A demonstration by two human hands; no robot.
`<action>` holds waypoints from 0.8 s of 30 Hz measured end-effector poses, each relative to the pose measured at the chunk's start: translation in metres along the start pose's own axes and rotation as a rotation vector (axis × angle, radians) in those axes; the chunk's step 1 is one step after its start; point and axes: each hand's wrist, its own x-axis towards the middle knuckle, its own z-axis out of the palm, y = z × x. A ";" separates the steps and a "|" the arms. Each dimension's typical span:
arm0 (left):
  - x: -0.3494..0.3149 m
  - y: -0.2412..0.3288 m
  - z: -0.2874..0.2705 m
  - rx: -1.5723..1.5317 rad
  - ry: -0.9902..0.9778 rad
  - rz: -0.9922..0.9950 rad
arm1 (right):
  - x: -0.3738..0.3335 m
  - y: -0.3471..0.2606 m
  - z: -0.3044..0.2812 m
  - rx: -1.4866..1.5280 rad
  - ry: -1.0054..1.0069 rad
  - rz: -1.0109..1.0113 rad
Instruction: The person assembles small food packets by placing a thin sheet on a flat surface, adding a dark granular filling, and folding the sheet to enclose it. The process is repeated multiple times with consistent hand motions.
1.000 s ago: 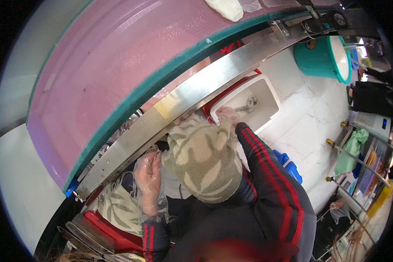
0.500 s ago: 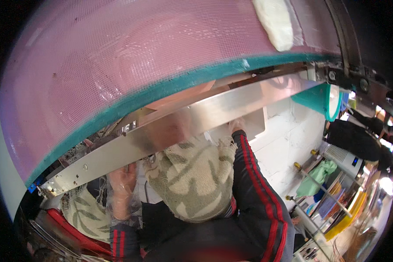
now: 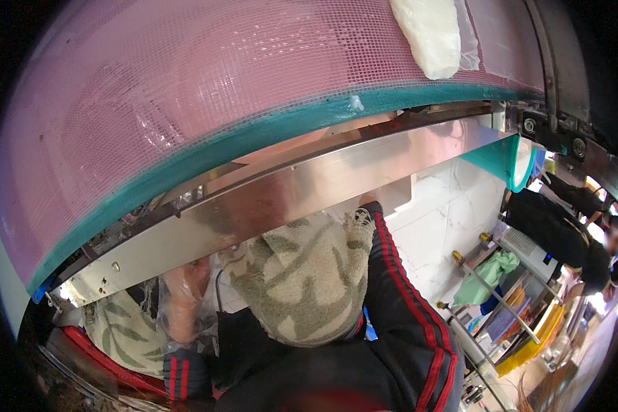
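My left hand (image 3: pixel 185 280), in a loose clear plastic glove, reaches up beneath a long steel bar (image 3: pixel 309 185); the bar covers its fingers. On the far side of my lap, my right hand (image 3: pixel 369 201) also goes under the bar, so only the part near the wrist shows. What either hand touches cannot be seen. Between my arms a beige and green patterned towel (image 3: pixel 309 281) with frayed edges lies over my knee. Above the bar stretches a pink mesh screen (image 3: pixel 220 75) with a teal edge (image 3: pixel 254 134). A thick white slab (image 3: pixel 429 41) lies on the screen.
A dark metal clamp (image 3: pixel 556 130) holds the screen's right end. Beyond it stand a teal bucket (image 3: pixel 501 161) and a metal rack (image 3: pixel 491 281) with a green cloth (image 3: pixel 487 278). Another person in dark clothes (image 3: pixel 546 220) is at the right. A second patterned cloth (image 3: pixel 127 333) lies lower left.
The view has shifted slightly. My right hand has gone further behind the bar, and less of it shows. My left hand stays under the bar.
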 end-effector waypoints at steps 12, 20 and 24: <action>0.006 0.010 -0.008 -0.089 0.012 0.019 | -0.026 -0.008 0.008 0.072 -0.006 0.012; 0.014 0.015 -0.013 -0.059 0.124 0.122 | -0.006 -0.014 -0.003 0.097 0.015 -0.015; 0.012 0.014 -0.013 -0.085 0.084 0.061 | 0.010 -0.020 -0.014 0.145 0.031 -0.051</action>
